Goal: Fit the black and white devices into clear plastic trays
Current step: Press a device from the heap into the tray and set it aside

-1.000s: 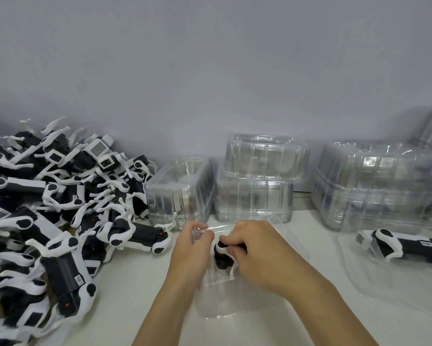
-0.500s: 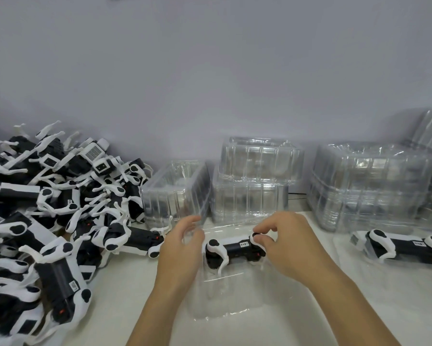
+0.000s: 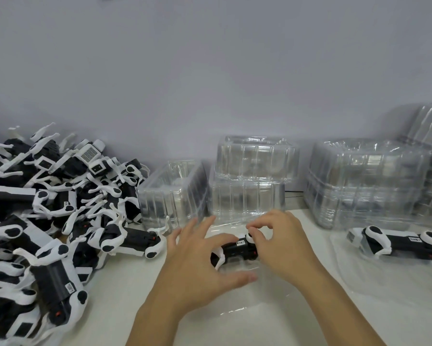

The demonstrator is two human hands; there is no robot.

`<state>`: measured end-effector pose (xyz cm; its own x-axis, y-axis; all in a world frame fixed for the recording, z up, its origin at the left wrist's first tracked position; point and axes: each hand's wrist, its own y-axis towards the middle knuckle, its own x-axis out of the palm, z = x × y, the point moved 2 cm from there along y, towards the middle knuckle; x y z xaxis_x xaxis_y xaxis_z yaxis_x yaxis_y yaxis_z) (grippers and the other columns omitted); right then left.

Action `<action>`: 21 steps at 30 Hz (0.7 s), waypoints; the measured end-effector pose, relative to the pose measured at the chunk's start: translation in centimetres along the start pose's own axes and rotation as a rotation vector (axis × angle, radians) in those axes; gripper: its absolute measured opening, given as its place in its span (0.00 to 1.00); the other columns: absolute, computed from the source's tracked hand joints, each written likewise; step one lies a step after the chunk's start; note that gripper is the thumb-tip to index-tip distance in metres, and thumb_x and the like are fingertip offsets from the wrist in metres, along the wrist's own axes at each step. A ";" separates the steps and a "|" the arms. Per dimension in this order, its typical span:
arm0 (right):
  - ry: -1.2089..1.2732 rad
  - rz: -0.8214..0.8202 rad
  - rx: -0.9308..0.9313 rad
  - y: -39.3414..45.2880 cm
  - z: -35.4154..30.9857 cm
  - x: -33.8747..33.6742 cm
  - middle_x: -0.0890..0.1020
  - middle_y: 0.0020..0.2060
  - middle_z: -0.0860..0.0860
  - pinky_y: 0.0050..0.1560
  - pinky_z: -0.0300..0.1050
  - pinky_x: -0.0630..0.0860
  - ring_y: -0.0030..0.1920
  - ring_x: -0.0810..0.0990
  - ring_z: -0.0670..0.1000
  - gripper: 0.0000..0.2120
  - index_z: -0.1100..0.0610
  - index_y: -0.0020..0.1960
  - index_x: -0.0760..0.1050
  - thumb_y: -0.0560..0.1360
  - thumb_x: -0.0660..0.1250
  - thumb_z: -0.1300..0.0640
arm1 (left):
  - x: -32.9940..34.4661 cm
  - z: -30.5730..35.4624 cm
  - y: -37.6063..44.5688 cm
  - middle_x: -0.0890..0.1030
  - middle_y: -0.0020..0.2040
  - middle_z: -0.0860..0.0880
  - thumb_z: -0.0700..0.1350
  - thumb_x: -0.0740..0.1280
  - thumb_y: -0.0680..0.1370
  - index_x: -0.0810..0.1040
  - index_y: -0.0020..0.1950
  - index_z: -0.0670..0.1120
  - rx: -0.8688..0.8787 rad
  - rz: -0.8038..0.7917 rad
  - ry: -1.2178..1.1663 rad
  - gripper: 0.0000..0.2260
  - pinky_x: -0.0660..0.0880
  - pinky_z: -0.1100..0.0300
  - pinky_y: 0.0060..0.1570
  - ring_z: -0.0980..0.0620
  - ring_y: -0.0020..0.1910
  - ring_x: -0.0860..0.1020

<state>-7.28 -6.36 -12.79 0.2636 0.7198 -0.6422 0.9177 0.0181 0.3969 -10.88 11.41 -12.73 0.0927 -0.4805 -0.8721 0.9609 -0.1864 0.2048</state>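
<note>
The device [image 3: 237, 249] now lies flat in the tray [image 3: 250, 303], turned from upright a second ago. Left hand [image 3: 200, 260] has spread open; right hand [image 3: 277, 243] pinches its white end. Seating appears nearly complete.

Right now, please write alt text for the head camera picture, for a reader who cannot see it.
A person's right hand pinches a black and white device lying in a clear plastic tray on a white table, while the left hand spreads open beside it. A heap of devices lies left, stacked empty trays stand behind, and another device in a tray rests at right.
</note>
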 end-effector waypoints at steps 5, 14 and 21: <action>0.102 0.023 0.022 -0.1 0.0 -0.1 0.81 0.46 0.36 0.47 0.24 0.65 0.50 0.71 0.33 0.09 0.43 0.47 0.84 0.77 0.68 0.55 | 0.2 -0.1 0.0 0.51 0.80 0.60 0.80 0.61 0.55 0.65 0.67 0.74 -0.025 -0.054 0.068 0.40 0.41 0.49 0.76 0.59 0.78 0.42; 0.424 0.294 0.128 0.3 -0.5 -2.5 0.83 0.46 0.34 0.51 0.32 0.70 0.52 0.77 0.32 0.13 0.42 0.47 0.84 0.78 0.66 0.58 | -0.4 -0.1 0.1 0.64 0.70 0.61 0.75 0.67 0.59 0.75 0.59 0.69 -0.123 0.087 -0.126 0.29 0.55 0.48 0.71 0.59 0.72 0.56; 0.744 0.633 0.221 0.3 -0.6 -3.9 0.85 0.38 0.39 0.43 0.37 0.73 0.39 0.80 0.36 0.17 0.46 0.43 0.84 0.76 0.61 0.64 | -2.3 -0.9 0.6 0.80 0.61 0.60 0.71 0.76 0.58 0.84 0.56 0.63 -0.163 0.292 -0.823 0.29 0.71 0.71 0.53 0.67 0.59 0.76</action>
<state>-8.18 -8.72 -9.76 0.5387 0.8049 0.2487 0.7274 -0.5934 0.3447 -10.28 13.20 -11.00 0.1833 -0.9654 -0.1857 0.9593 0.1344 0.2482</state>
